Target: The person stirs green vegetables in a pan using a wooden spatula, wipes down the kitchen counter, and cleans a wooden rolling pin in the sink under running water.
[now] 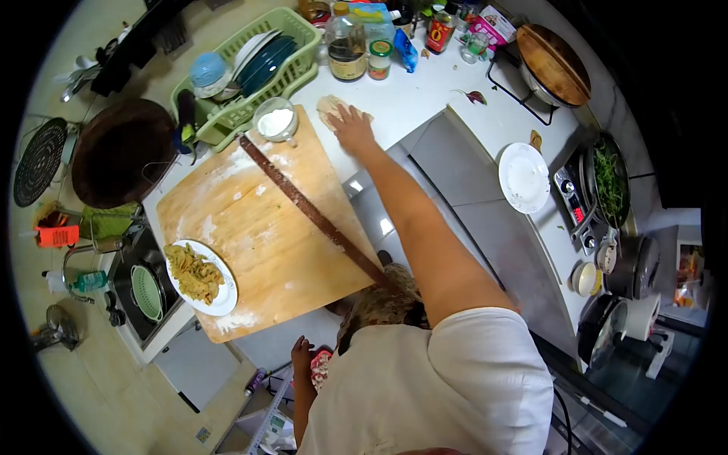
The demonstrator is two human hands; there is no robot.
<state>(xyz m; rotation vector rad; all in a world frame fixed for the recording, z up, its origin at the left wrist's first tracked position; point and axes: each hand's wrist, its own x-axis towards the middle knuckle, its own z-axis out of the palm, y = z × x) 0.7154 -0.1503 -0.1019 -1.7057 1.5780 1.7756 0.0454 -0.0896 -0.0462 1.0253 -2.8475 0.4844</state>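
Note:
My right hand reaches far forward and presses a beige cloth against the white counter. Its fingers lie over the cloth. Low by my body, my left hand hangs beside the front edge of a wooden board; its fingers are too small to read. Flour is scattered on the board. A long dark rolling pin lies slantwise across it. At the board's left corner sits a white plate of yellowish food. A glass cup of white powder stands at the far edge.
Behind the board stands a green dish rack with bowls and plates. Bottles and jars line the back counter. To the right are a white plate and a pan of greens. A sink is at the left.

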